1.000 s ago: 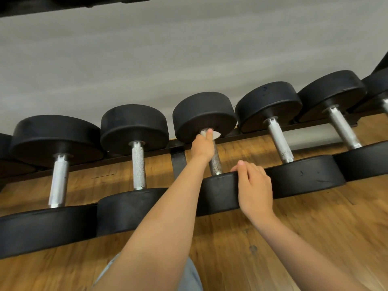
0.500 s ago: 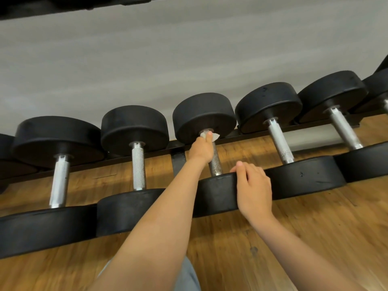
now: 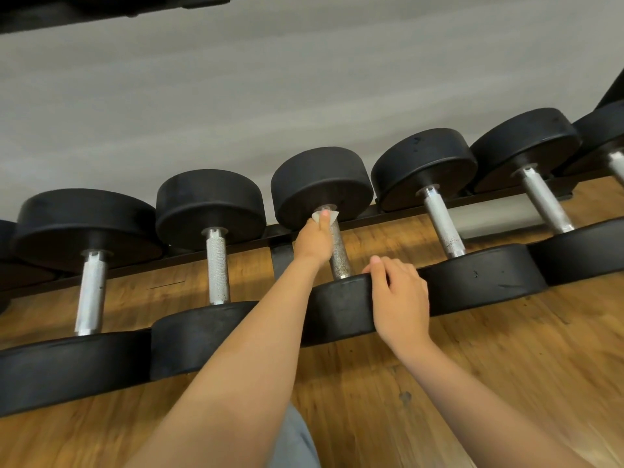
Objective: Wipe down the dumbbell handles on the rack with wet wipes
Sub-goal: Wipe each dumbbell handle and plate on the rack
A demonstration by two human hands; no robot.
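Two arms outstretched — left grip (image 3: 314, 243) round wipe (image 3: 333, 216) and handle (image 3: 339, 256), right grip (image 3: 401, 298) over near weight (image 3: 341, 310).

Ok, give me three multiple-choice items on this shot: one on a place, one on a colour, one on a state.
1. Where on the handle is the wipe?
A) far end
B) middle
C) near end
2. What colour is the wipe?
A) blue
B) white
C) yellow
3. What is the right hand doing?
A) hanging free
B) gripping a handle
C) holding the near head
Answers: 1 A, the left hand pinches it just under the far head; 2 B, white corners show beside a fingertip; 3 C, its fingers curl over that head's rim.
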